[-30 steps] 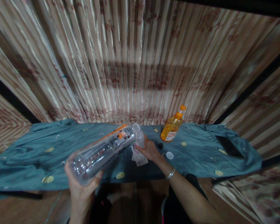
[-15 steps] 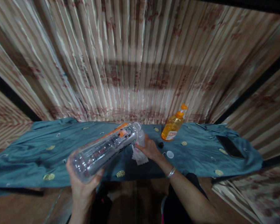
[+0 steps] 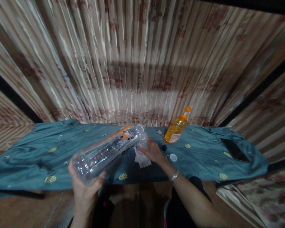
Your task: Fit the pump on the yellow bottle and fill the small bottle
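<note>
My left hand [image 3: 85, 182] wraps round the base of a large clear plastic bottle [image 3: 104, 153] with an orange label. The bottle is tilted, its neck higher and to the right, over a smaller clear bottle [image 3: 144, 141]. Closed on that smaller bottle is my right hand [image 3: 152, 151], near the table's middle. The large bottle's mouth is right by the smaller one's top; whether they touch, I cannot tell. Under the smaller bottle lies a crumpled white tissue or wrapper [image 3: 142, 160]. Part of the smaller bottle is hidden by the fingers.
A pump bottle of orange liquid [image 3: 175, 129] stands to the right. In front of it lie a black cap [image 3: 164, 148] and a white disc-shaped lid [image 3: 173, 157]. A dark phone [image 3: 234, 149] rests at the right on the green tablecloth [image 3: 199, 164]. A patterned curtain [image 3: 137, 63] hangs behind.
</note>
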Action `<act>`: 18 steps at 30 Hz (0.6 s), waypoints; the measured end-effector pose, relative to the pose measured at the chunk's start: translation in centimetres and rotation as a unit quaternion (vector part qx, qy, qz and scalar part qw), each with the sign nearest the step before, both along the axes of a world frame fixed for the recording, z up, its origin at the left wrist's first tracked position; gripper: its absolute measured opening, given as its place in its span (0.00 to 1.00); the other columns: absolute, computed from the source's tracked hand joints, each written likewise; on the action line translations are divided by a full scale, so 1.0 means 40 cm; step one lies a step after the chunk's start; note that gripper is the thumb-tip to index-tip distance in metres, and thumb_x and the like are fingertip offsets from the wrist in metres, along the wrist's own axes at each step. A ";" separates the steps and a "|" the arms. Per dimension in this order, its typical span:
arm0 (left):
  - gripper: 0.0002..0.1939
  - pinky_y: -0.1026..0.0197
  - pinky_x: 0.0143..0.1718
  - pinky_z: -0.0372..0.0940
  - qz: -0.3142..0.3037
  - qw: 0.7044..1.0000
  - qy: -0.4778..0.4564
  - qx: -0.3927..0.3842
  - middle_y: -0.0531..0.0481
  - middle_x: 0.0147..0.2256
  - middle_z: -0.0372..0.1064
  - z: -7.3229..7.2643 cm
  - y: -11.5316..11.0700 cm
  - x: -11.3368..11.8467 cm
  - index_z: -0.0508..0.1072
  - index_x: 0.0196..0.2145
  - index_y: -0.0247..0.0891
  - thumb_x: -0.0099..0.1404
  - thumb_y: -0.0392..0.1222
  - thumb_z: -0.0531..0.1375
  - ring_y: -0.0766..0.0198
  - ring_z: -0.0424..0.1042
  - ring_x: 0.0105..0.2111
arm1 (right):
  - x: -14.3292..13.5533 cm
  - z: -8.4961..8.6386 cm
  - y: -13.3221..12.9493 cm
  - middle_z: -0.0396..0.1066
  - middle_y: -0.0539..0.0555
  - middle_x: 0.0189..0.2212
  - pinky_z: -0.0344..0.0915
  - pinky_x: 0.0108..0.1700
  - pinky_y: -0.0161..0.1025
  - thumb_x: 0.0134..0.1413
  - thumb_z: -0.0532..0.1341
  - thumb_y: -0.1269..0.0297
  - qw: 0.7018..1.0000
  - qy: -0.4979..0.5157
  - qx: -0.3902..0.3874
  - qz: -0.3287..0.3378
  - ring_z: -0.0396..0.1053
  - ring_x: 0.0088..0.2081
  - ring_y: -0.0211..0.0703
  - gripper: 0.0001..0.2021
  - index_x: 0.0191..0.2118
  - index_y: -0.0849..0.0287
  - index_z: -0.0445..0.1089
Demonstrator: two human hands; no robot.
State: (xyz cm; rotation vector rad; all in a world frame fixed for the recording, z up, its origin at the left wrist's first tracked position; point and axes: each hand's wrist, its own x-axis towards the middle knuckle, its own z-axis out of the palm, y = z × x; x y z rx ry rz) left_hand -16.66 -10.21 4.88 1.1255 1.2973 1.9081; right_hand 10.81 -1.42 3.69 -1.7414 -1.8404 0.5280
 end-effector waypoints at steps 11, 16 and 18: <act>0.57 0.33 0.63 0.73 -0.012 1.000 -0.020 0.005 0.39 0.59 0.73 0.003 -0.005 -0.001 0.68 0.64 0.46 0.39 0.57 0.84 0.36 0.78 0.59 | -0.003 0.003 -0.002 0.85 0.62 0.52 0.76 0.56 0.48 0.63 0.73 0.58 1.000 0.006 -0.009 -0.009 0.84 0.54 0.62 0.27 0.63 0.59 0.71; 0.57 0.33 0.65 0.71 0.005 1.000 -0.006 0.000 0.40 0.60 0.73 0.002 -0.009 0.012 0.67 0.66 0.48 0.42 0.59 0.83 0.36 0.77 0.60 | -0.006 0.009 -0.003 0.85 0.62 0.51 0.77 0.55 0.47 0.64 0.73 0.58 1.000 0.009 -0.017 -0.006 0.84 0.54 0.62 0.25 0.62 0.59 0.72; 0.56 0.34 0.64 0.72 0.026 1.000 0.015 0.008 0.41 0.58 0.75 0.000 -0.007 0.019 0.68 0.66 0.47 0.43 0.64 0.81 0.37 0.78 0.58 | -0.005 0.010 -0.004 0.85 0.62 0.52 0.77 0.56 0.48 0.64 0.73 0.58 1.000 0.008 -0.015 -0.004 0.84 0.55 0.63 0.26 0.63 0.60 0.72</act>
